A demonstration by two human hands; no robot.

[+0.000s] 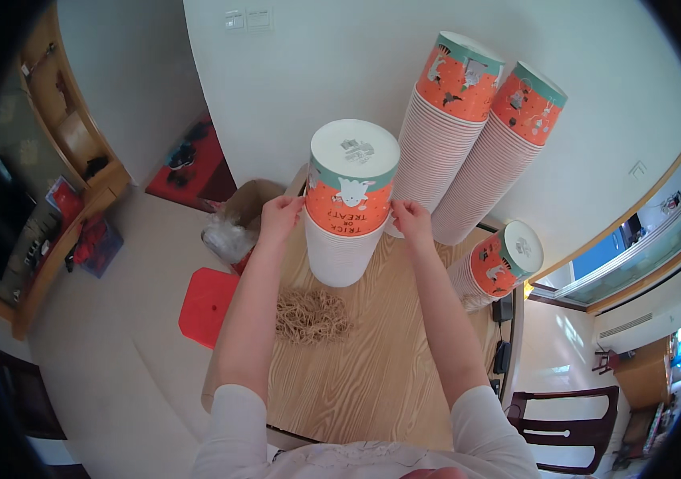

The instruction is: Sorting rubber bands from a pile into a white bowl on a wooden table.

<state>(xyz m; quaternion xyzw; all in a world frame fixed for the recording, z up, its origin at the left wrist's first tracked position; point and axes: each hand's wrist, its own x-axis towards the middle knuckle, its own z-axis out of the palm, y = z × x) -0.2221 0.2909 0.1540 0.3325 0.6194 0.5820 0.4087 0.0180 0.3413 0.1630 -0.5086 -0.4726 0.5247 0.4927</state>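
Note:
A stack of upturned paper buckets (343,255) stands on the wooden table in front of me. The top paper bucket (354,195) is orange and green with a white cartoon figure, and its white round base faces up. My left hand (280,217) pinches its left side near the lower rim. On the opposite side, my right hand (412,219) has its fingers closed at the same height. Whether a thin cord lies in either pinch is too small to tell. A loose heap of brown paper cords (312,316) lies on the table, just nearer than the stack.
Two tall bucket stacks (444,132) rise at the back right by the wall. A shorter bucket stack (494,267) sits at the table's (372,359) right edge, near black adapters (502,357). Left are a red stool (206,307), a cardboard box (256,199) and clear plastic (227,237). A dark chair (572,427) stands right.

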